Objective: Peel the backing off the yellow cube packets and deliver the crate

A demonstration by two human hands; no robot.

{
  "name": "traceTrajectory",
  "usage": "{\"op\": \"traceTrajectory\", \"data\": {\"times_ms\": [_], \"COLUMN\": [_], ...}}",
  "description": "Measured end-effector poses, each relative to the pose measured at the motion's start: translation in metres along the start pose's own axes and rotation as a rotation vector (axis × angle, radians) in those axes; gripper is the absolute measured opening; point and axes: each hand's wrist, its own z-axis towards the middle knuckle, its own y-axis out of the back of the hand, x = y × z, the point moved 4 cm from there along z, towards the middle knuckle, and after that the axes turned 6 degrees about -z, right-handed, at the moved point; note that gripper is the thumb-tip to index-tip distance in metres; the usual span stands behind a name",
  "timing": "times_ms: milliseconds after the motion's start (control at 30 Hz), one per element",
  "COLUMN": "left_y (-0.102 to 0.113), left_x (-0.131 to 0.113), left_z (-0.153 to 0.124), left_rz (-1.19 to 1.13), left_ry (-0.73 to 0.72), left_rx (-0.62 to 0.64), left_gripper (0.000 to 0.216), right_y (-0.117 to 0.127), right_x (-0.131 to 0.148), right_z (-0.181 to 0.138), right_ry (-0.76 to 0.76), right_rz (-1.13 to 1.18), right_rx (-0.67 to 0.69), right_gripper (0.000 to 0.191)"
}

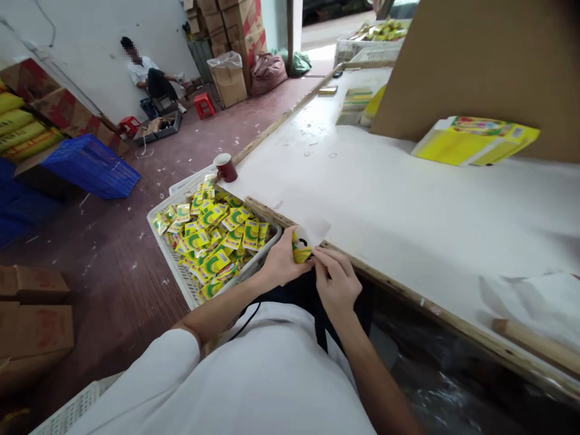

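Note:
My left hand (281, 264) is closed around a small yellow packet (301, 252) with a dark ring-shaped mark on it, just off the table's front edge. At the packet's right edge, the fingers of my right hand (338, 279) are pinched together; the exact grip is partly hidden. Behind the packet, a thin whitish sheet (313, 231) lies over the table edge. To the left of my left hand stands a white plastic crate (174, 272), heaped with many yellow and green packets (212, 235).
The white table (362, 193) has a wooden rim. On it are a red mug (225, 168), a yellow box (475, 142) and a tall cardboard sheet (480, 72). A seated person (151, 78), a red stool (204, 106) and blue crates (93, 166) are farther left.

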Motion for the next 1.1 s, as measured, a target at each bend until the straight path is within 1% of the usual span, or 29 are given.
{"op": "traceTrajectory", "data": {"times_ms": [33,100,167,233,300,333,400,433,467,500,567,600,667,700,800,867,1000,1100], "left_y": [0.001,0.002,0.001,-0.003,-0.007,-0.009,-0.010,-0.010,-0.009,-0.008,-0.004,-0.003,0.000,-0.001,-0.005,-0.009,-0.014,-0.016], "left_x": [0.001,0.002,0.001,-0.001,-0.003,-0.003,-0.002,-0.001,-0.001,0.000,0.002,0.003,0.004,0.004,0.005,0.009,0.020,0.025], "left_z": [0.001,0.003,0.002,-0.001,-0.005,-0.007,-0.010,-0.010,-0.010,-0.009,-0.006,-0.004,-0.001,0.000,-0.001,-0.003,-0.004,-0.004], "left_rz": [0.010,0.042,0.086,0.125,0.131,0.125,0.110,0.108,0.109,0.109,0.092,0.079,0.065,0.072,0.125,0.172,0.253,0.263], "left_ry": [-0.002,-0.027,-0.111,-0.241,-0.363,-0.402,-0.443,-0.447,-0.444,-0.432,-0.388,-0.363,-0.332,-0.337,-0.413,-0.458,-0.485,-0.491], "left_rx": [-0.013,0.000,0.058,0.137,0.186,0.184,0.143,0.118,0.098,0.080,0.054,0.041,0.031,0.037,0.071,0.099,0.139,0.169], "left_gripper": [0.080,0.086,0.086,0.081,0.074,0.071,0.068,0.068,0.068,0.070,0.072,0.073,0.070,0.068,0.063,0.059,0.050,0.041], "right_y": [-0.003,-0.005,-0.005,-0.005,-0.011,-0.017,-0.031,-0.037,-0.042,-0.044,-0.044,-0.042,-0.037,-0.035,-0.035,-0.038,-0.045,-0.046], "right_x": [-0.001,-0.006,-0.016,-0.028,-0.038,-0.041,-0.040,-0.038,-0.035,-0.032,-0.028,-0.026,-0.025,-0.025,-0.030,-0.033,-0.038,-0.042], "right_z": [-0.003,-0.003,0.003,0.012,0.016,0.014,0.006,0.000,-0.005,-0.009,-0.014,-0.014,-0.013,-0.012,-0.011,-0.011,-0.016,-0.022], "right_ry": [-0.072,-0.229,-0.382,-0.522,-0.692,-0.793,-0.977,-1.040,-1.071,-1.072,-0.995,-0.935,-0.849,-0.845,-0.959,-1.033,-1.138,-1.191], "right_rz": [0.059,0.208,0.339,0.415,0.546,0.646,0.866,0.952,1.014,1.058,1.113,1.119,1.090,1.069,1.069,1.109,1.199,1.243], "right_rx": [0.007,0.029,0.048,0.101,0.205,0.271,0.405,0.462,0.497,0.497,0.455,0.434,0.402,0.377,0.300,0.296,0.392,0.466], "right_gripper": [0.022,0.032,0.042,0.038,0.035,0.036,0.041,0.045,0.050,0.056,0.068,0.071,0.068,0.063,0.050,0.044,0.042,0.048]}}
